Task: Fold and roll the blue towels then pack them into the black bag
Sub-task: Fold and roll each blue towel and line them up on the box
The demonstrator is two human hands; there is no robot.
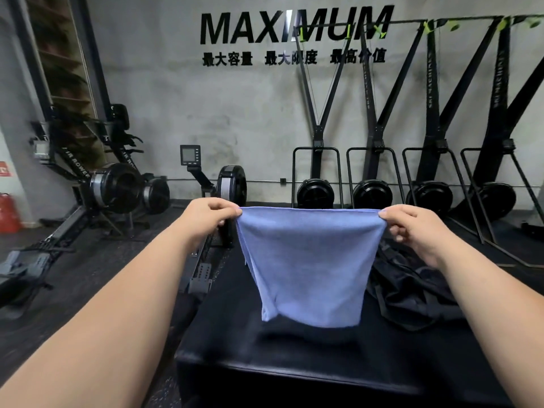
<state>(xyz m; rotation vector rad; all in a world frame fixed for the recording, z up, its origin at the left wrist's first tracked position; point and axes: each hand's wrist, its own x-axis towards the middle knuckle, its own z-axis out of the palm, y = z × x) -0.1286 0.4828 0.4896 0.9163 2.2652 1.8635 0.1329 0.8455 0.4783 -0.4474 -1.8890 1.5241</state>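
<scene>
The left hand (206,214) and right hand (412,228) each pinch a top corner of the blue towel (306,266), fingers curled; it hangs, apparently doubled, above the black bench (294,354).

A plain light-blue towel (306,260) hangs before a black bag (418,290) on a black padded block (294,357), black rowing machines (117,184) left, grey wall (235,107) with black lettering (294,28) far.

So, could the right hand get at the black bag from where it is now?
Probably yes: the black bag lies on the black platform just below the right hand, nothing between them, though that hand is busy pinching a corner of the blue towel.
</scene>
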